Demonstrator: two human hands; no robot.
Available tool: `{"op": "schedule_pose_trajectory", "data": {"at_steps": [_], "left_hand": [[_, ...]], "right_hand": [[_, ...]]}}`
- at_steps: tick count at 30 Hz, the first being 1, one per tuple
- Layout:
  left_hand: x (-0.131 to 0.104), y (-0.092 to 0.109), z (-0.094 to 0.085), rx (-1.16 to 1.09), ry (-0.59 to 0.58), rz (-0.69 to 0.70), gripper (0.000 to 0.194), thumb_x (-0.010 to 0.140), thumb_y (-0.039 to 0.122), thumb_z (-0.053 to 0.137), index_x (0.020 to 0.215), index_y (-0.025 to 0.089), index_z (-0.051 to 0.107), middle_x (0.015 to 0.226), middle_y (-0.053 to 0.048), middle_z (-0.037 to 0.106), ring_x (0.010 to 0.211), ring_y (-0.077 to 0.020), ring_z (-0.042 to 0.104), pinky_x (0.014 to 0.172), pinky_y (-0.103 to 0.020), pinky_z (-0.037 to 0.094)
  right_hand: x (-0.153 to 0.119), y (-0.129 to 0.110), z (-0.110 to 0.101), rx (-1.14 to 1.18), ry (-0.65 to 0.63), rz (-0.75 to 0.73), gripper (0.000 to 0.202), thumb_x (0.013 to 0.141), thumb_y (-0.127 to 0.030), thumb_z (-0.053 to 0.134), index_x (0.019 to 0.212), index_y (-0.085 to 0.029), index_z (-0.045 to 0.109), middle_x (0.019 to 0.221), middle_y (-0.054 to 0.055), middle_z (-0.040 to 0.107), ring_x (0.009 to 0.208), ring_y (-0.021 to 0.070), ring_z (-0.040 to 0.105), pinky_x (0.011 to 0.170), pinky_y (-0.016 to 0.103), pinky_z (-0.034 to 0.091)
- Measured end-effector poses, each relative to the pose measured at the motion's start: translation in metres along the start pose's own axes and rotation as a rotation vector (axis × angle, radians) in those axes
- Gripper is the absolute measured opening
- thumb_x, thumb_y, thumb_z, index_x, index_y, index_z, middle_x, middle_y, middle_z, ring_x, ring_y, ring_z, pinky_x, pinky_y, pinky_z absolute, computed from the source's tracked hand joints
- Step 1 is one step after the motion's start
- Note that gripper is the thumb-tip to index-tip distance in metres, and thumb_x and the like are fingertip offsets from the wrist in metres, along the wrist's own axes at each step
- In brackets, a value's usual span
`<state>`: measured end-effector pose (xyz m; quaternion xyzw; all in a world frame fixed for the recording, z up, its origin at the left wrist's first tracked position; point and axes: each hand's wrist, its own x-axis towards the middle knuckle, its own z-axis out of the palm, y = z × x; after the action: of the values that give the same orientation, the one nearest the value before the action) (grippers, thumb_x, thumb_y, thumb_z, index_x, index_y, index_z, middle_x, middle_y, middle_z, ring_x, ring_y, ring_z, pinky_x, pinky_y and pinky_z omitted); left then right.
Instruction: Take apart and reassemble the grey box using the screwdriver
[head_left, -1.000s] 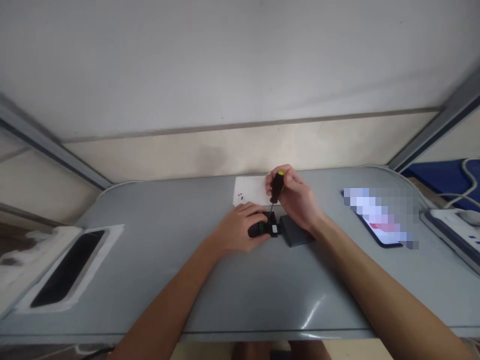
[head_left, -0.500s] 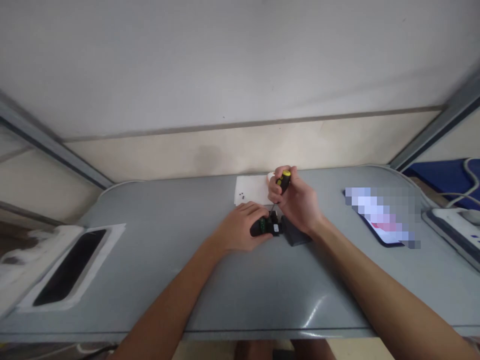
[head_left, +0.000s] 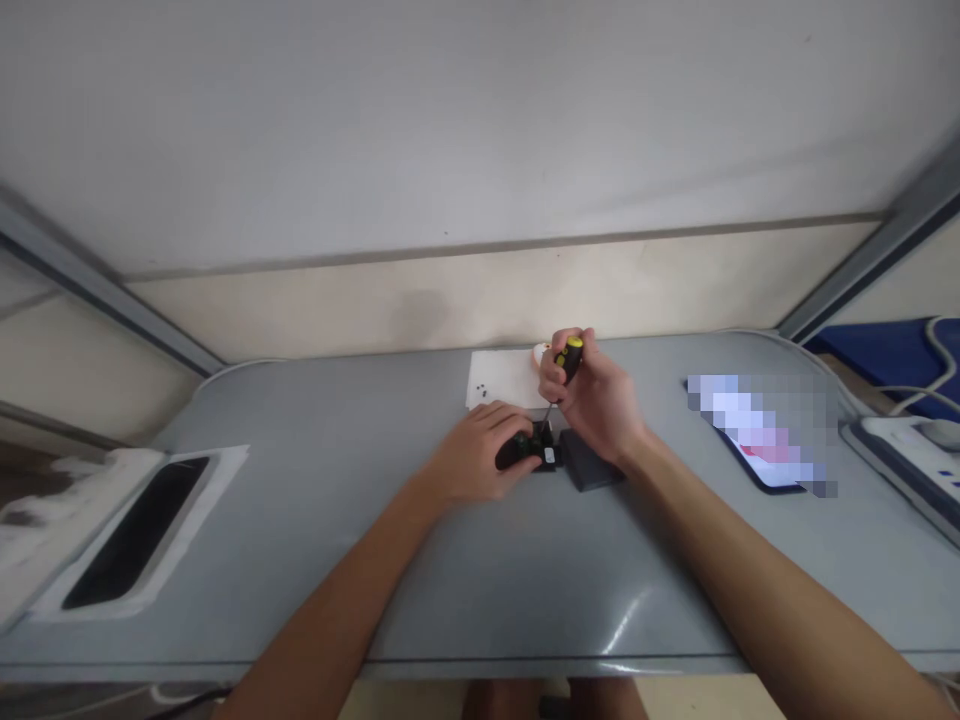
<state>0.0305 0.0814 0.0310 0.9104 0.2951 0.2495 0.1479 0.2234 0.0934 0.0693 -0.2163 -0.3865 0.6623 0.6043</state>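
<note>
My left hand (head_left: 480,455) is closed around a small black device with a green circuit board (head_left: 534,448), steadying it on the grey table. A small white label shows on the device's right part. My right hand (head_left: 596,390) grips the black-and-yellow handle of a screwdriver (head_left: 571,355), which leans with its thin shaft down towards the circuit board. Fingers and the device's edges hide exactly where the tip sits. A flat dark grey piece (head_left: 589,465) lies just right of the device, partly under my right wrist.
White paper (head_left: 502,378) with several tiny dark pieces (head_left: 481,389) lies behind my hands, beside a white-and-orange item (head_left: 541,353). A lit phone (head_left: 757,440) rests at right, near a white power strip (head_left: 907,470). At left, a black-screened phone (head_left: 139,535) lies on white paper.
The device and my left hand have shifted slightly left, and a little more of the dark grey piece shows. The screwdriver stays pointed down at the board in my right hand.
</note>
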Motion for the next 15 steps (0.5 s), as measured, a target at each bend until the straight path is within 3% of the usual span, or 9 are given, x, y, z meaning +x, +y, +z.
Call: {"op": "schedule_pose_trajectory", "data": {"at_steps": [15], "left_hand": [[0.0, -0.0007, 0.0052, -0.017, 0.068, -0.023, 0.012, 0.094, 0.027, 0.066, 0.105, 0.021, 0.065, 0.115, -0.007, 0.072, 0.109, -0.0241, 0.065, 0.099, -0.042, 0.05]], "right_hand": [[-0.0014, -0.0054, 0.0011, 0.152, 0.024, 0.014, 0.038, 0.103, -0.057, 0.045, 0.087, -0.024, 0.058, 0.07, -0.001, 0.037, 0.059, 0.0134, 0.035, 0.054, 0.026, 0.037]]}}
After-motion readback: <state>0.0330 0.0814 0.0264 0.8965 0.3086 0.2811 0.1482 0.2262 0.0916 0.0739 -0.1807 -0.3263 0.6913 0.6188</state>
